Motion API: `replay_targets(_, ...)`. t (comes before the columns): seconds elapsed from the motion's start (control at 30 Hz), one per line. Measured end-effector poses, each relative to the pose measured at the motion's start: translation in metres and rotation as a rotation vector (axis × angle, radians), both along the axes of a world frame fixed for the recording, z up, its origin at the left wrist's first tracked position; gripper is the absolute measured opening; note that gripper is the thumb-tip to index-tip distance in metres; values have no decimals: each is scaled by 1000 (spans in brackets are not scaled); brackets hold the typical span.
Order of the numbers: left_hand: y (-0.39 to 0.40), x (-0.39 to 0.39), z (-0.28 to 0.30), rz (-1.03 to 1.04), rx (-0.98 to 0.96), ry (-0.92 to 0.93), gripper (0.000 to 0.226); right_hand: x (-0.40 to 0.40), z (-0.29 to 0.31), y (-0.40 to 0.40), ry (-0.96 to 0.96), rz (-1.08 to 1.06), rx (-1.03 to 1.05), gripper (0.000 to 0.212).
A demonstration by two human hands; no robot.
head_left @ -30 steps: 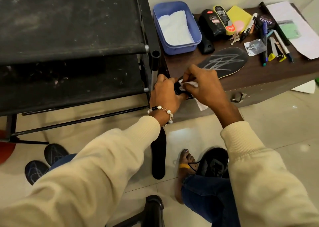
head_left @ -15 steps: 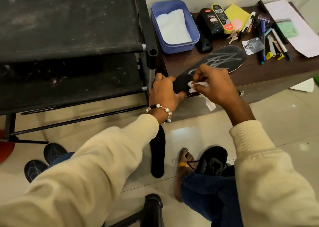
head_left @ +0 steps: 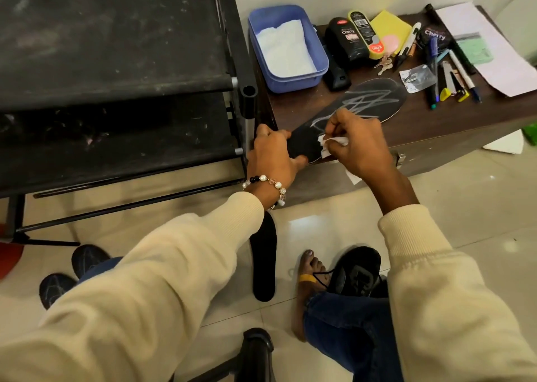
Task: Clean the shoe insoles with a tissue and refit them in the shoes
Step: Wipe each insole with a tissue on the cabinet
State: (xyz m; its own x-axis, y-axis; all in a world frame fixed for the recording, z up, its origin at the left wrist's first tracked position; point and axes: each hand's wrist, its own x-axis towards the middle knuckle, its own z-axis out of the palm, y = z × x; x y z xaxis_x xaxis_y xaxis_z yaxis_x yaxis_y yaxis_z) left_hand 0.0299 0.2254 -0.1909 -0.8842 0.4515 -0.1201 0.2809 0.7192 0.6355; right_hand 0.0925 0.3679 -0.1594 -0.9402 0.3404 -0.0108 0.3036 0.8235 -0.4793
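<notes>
A black insole with grey scribble lines lies on the brown desk, its heel end hanging over the front edge. My left hand grips that heel end. My right hand pinches a crumpled white tissue against the insole's middle. A second black insole lies on the floor tiles below. A black shoe sits on the floor beside a bare foot.
A blue tub with white tissue stands at the desk's back left, beside shoe-polish bottles, a yellow sponge, pens and papers. A black rack fills the left. Two dark shoe toes show at lower left. A black chair part sits near the bottom.
My right hand has slid the tissue along the insole from the heel toward its middle. My left hand has kept its grip on the heel end.
</notes>
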Motion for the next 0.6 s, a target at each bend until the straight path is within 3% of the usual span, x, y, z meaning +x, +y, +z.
replay_targets(0.17,1,1,3,-8,-7,0,56,2,5,-1,-83,135,-83,19)
replay_targets(0.37,2,1,2,3,-17,-2,59,-3,-1,0,13,-80,-21,17)
replay_targets(0.53,2,0,2,-11,-5,-13,56,-16,-3,-15,-25,80,-82,17)
replay_targets(0.6,2,-1,1,-10,-4,-14,55,-16,-3,-10,-10,22,-69,17)
